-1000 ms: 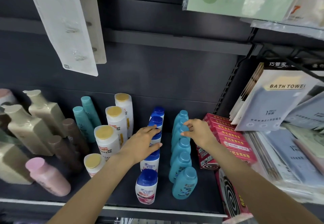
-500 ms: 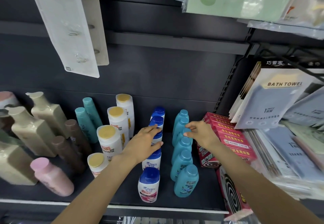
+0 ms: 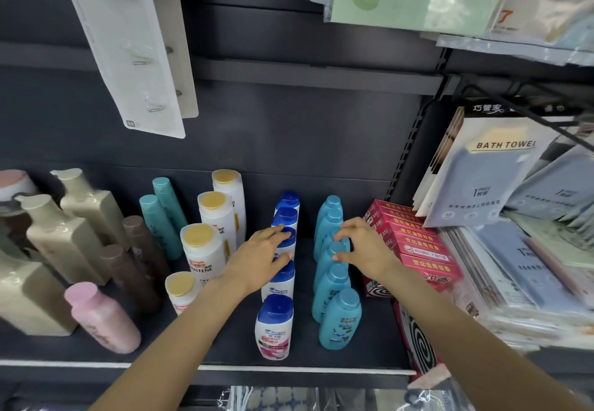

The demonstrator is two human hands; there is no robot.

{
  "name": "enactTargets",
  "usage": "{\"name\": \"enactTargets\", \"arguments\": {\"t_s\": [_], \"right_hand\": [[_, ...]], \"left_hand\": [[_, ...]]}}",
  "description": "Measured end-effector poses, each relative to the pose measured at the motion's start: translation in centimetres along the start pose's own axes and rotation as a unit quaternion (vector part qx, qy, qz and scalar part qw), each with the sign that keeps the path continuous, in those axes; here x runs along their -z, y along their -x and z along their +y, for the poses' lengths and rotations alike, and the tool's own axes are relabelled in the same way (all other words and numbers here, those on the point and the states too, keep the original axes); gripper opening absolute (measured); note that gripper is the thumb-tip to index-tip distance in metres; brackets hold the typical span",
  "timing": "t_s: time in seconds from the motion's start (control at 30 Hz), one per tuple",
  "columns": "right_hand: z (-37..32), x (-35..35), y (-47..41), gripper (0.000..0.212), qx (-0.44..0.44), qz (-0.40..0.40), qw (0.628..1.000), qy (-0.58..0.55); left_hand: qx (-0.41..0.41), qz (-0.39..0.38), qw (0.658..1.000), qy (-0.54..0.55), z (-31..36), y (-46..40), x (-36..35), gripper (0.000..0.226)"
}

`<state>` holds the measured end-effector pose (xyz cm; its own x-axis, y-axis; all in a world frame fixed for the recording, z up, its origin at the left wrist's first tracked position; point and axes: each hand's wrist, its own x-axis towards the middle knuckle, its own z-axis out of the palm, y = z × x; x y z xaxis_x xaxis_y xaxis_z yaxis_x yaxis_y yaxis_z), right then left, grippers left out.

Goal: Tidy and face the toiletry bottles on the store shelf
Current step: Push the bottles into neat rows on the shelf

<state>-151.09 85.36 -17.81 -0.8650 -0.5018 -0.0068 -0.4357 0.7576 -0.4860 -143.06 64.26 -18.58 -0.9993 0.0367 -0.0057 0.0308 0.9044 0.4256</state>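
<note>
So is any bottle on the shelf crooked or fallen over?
Yes: the pink bottle at the front left leans steeply, out of line with the upright beige bottles behind it. The blue-capped row stands upright.

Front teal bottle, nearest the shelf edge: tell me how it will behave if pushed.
The front teal bottle stands tall on a narrow base, so a high push probably tips it. Its glossy plastic looks slippery. Tipping backward, it would likely knock the teal bottle row close behind it.

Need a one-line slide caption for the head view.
Left hand on the blue-capped bottle row, right hand on the teal bottle row, facing stock on the dark shelf.
</note>
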Motion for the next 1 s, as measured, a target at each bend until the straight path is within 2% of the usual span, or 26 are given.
{"name": "enactTargets", "arguments": {"t_s": [0.23, 0.37, 0.5, 0.6, 0.7, 0.77, 0.87, 0.9, 1.0], "right_hand": [[-0.6, 0.7, 0.4, 0.031, 0.003, -0.017, 1.0, 0.015], [-1.0, 2.1, 0.9, 0.028, 0.009, 0.021, 1.0, -0.004], [-2.9, 4.4, 1.3, 0.024, 0.027, 0.088, 0.991, -0.095], [-3.9, 6.0, 1.4, 0.018, 0.042, 0.142, 0.974, -0.17], [-4.6, 7.2, 1.7, 0.012, 0.027, 0.183, 0.939, -0.289], [-4.9, 7.5, 2.1, 0.009, -0.005, 0.191, 0.9, -0.392], [-4.6, 7.5, 2.5, 0.012, -0.041, 0.197, 0.852, -0.484], [-4.5, 7.5, 2.7, 0.013, -0.049, 0.198, 0.837, -0.508], [-4.5, 7.3, 3.3, 0.018, -0.054, 0.192, 0.792, -0.577]], "left_hand": [[0.004, -0.026, 1.0, 0.006, 0.1, 0.0, 0.2, 0.054], [0.007, -0.039, 0.999, 0.005, 0.1, -0.1, 0.5, 0.054], [0.006, -0.043, 0.999, -0.012, 0.4, -0.2, 1.1, 0.055], [-0.009, -0.014, 1.0, 0.008, 0.9, -0.1, 1.4, 0.052], [-0.046, 0.035, 0.997, 0.059, 1.7, 0.1, 1.8, 0.045], [-0.028, 0.064, 0.988, 0.139, 2.3, 0.1, 2.2, 0.04], [0.061, 0.059, 0.942, 0.325, 3.0, 0.1, 3.1, 0.036], [0.097, 0.039, 0.914, 0.393, 3.1, 0.1, 3.3, 0.038], [0.16, -0.026, 0.793, 0.587, 3.2, 0.6, 4.1, 0.036]]}}
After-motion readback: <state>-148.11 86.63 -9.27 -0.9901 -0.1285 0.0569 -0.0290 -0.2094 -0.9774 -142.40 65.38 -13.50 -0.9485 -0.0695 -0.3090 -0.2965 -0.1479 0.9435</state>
